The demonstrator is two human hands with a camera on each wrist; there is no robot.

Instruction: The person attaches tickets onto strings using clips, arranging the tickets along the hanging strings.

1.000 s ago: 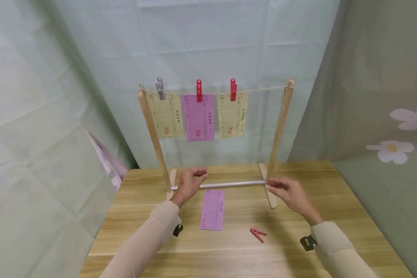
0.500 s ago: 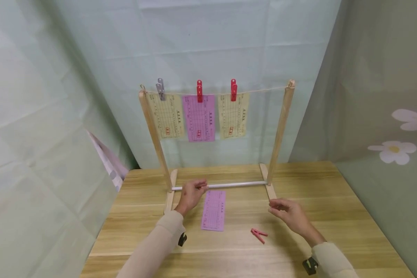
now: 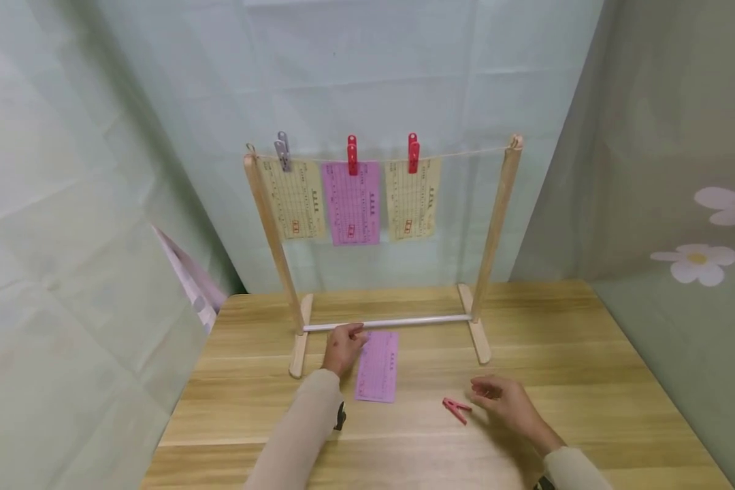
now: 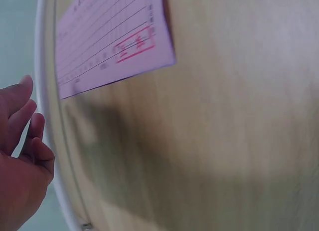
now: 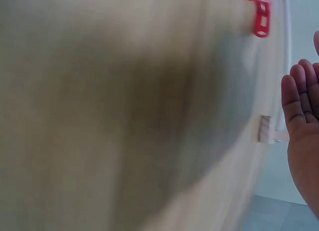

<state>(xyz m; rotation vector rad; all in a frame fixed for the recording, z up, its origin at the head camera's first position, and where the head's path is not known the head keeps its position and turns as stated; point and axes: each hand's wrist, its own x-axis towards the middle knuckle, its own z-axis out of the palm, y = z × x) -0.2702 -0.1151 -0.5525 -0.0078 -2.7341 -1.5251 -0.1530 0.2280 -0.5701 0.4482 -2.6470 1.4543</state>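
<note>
A purple printed slip [image 3: 377, 367] lies flat on the table in front of the rack. My left hand [image 3: 344, 348] hovers by the slip's upper left corner, fingers loosely bent and holding nothing; in the left wrist view a gap separates it from the paper [image 4: 109, 46]. To the right of the slip lies a red clothespin [image 3: 456, 410]. Just beside that clothespin is my right hand [image 3: 507, 405], its fingers relaxed with nothing in them. The right wrist view shows the same clothespin [image 5: 261, 16] beyond the fingers.
Behind stands a wooden rack [image 3: 496, 231] with a white lower bar [image 3: 404, 321] and a string across its top. A grey clothespin [image 3: 283, 153] and two red ones hold a purple slip [image 3: 352, 204] between two yellow slips. Cloth curtains surround the wooden table [image 3: 251, 422].
My left hand has come down and slightly right, toward the purple slip on the table. My right hand has drawn back from the rack's right foot to beside the loose red clothespin.
</note>
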